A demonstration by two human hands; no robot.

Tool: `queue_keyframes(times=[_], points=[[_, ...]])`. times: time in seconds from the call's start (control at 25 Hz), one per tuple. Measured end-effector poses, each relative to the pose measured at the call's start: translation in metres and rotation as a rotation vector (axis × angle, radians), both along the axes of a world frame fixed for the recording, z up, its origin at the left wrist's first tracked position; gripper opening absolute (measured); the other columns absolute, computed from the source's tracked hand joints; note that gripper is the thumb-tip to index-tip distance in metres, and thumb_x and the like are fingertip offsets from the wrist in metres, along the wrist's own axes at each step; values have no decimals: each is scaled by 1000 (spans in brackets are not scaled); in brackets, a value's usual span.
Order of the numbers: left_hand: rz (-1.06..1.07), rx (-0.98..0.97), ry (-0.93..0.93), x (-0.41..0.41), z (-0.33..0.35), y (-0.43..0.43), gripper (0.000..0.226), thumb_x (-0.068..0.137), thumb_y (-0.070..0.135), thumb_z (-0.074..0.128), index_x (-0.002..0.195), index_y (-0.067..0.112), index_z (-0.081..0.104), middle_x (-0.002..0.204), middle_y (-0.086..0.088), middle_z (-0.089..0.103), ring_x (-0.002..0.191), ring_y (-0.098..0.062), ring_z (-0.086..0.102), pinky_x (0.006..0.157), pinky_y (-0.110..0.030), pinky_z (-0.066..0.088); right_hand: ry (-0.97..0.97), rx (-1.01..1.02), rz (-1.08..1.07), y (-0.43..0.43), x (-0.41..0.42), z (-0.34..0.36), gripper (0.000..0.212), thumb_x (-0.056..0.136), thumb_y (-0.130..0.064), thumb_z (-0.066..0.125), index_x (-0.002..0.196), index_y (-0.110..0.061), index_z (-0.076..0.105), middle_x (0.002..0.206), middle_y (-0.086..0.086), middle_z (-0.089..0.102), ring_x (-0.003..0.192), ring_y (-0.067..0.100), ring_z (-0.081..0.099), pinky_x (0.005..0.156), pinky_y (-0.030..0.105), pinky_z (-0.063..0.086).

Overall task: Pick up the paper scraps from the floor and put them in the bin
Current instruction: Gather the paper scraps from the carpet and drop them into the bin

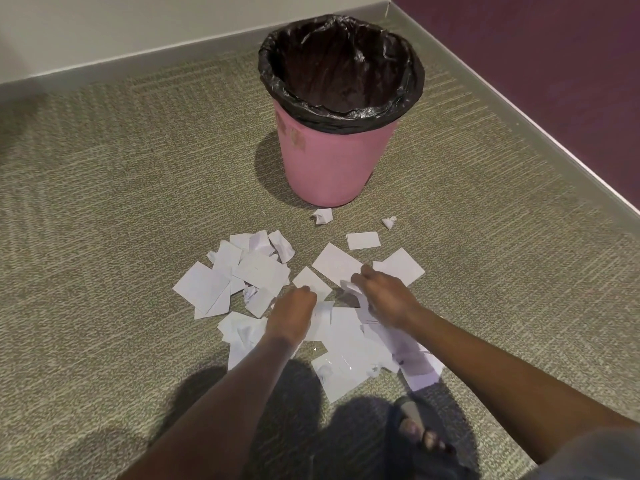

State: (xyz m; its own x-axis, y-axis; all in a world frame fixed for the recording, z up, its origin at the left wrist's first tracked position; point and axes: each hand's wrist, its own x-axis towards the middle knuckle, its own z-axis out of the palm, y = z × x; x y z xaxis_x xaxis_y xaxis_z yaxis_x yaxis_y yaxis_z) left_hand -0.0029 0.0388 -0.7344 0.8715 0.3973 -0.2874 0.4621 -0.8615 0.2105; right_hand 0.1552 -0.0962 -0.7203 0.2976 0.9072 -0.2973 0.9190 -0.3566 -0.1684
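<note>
Head view looks down on a pink bin [332,161] fitted with a black liner [346,116] whose edge is folded over the rim. It stands upright on the grey-green carpeted floor [104,202], close to the corner where a white wall [138,22] and a purple wall [554,64] meet. The paper scraps [256,271] lie on the floor on the near side of the bin, apart from it, in a loose heap of flat white rectangles and a few crumpled bits, many overlapping. Two small paper balls [322,215] sit nearer the bin than the heap does, one just beside its base and the other a little to that one's right. Both hands reach into the part of the heap that faces the bin. The right hand [384,301] has its grip clamped on a crumpled scrap [351,288], fingers curled round it, with flat pieces lying under and beyond the knuckles. The left hand [291,317] is palm-down on the scraps with its fingers bent toward a flat piece. Its fingertips are hidden behind the back of the hand, so it cannot be told whether its grip is closed on paper or only resting there. Farthest from the bin, a foot in a dark sandal [412,427] stands on the floor just past the heap.
</note>
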Motion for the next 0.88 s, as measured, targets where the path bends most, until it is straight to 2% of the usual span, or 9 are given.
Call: queue_keyframes(times=[0.16, 0.28, 0.44, 0.52, 0.56, 0.64, 0.72, 0.8, 0.88], points=[[42, -99, -25, 1, 0, 6, 17, 85, -4, 49, 92, 8, 59, 104, -10, 61, 100, -30, 60, 79, -39, 50, 45, 106, -57, 4, 11, 10, 30, 83, 9, 56, 108, -8, 57, 99, 9, 48, 69, 24, 48, 53, 34, 33], [199, -264, -116, 7, 4, 16, 19, 83, -3, 54, 71, 11, 55, 89, -15, 66, 87, -34, 65, 64, -34, 46, 140, 221, -186, 11, 16, 24, 28, 85, 10, 52, 102, -9, 63, 95, 6, 47, 78, 26, 53, 63, 40, 45], [357, -505, -274, 26, 36, 48, 15, 77, 5, 76, 68, 6, 64, 72, -6, 65, 72, -20, 61, 60, -24, 42, 175, 417, -309, 26, 23, 57, 11, 88, 3, 63, 96, -4, 66, 87, 3, 47, 80, 21, 47, 68, 37, 43], [390, -629, -379, 33, 63, 61, 9, 74, 6, 80, 80, 4, 74, 79, -5, 71, 72, -17, 62, 64, -27, 51, 188, 469, -405, 33, 28, 80, 12, 89, -1, 64, 99, -6, 68, 88, 3, 50, 83, 19, 47, 74, 37, 46], [410, -692, -431, 36, 79, 66, 9, 74, 6, 81, 79, 8, 74, 79, -3, 72, 70, -16, 63, 63, -28, 53, 212, 494, -452, 37, 30, 93, 15, 89, -1, 64, 101, -9, 69, 89, 3, 50, 85, 19, 49, 77, 37, 48], [422, -748, -528, 39, 110, 73, 19, 74, 6, 81, 66, 18, 69, 66, 4, 66, 58, -11, 59, 54, -24, 48, 252, 574, -503, 46, 32, 124, 21, 89, 0, 63, 103, -13, 69, 90, 2, 51, 89, 21, 51, 81, 38, 51], [425, -768, -615, 43, 143, 81, 24, 74, 4, 81, 63, 20, 67, 61, 9, 64, 51, -4, 58, 49, -21, 47, 244, 682, -509, 56, 36, 162, 25, 89, 1, 63, 106, -16, 71, 86, -7, 48, 90, 18, 51, 81, 35, 51], [476, -794, -709, 48, 174, 90, 20, 74, 2, 79, 70, 19, 69, 72, 8, 70, 62, -5, 67, 52, -24, 56, 251, 788, -506, 66, 41, 200, 31, 89, 0, 62, 110, -22, 70, 87, -15, 47, 91, 17, 53, 78, 34, 53], [534, -796, -834, 55, 205, 105, 19, 73, 5, 80, 80, 20, 70, 84, 7, 72, 76, -8, 71, 61, -25, 60, 235, 910, -496, 83, 48, 230, 30, 89, -3, 63, 110, -24, 70, 95, -13, 54, 97, 18, 56, 81, 33, 53]])
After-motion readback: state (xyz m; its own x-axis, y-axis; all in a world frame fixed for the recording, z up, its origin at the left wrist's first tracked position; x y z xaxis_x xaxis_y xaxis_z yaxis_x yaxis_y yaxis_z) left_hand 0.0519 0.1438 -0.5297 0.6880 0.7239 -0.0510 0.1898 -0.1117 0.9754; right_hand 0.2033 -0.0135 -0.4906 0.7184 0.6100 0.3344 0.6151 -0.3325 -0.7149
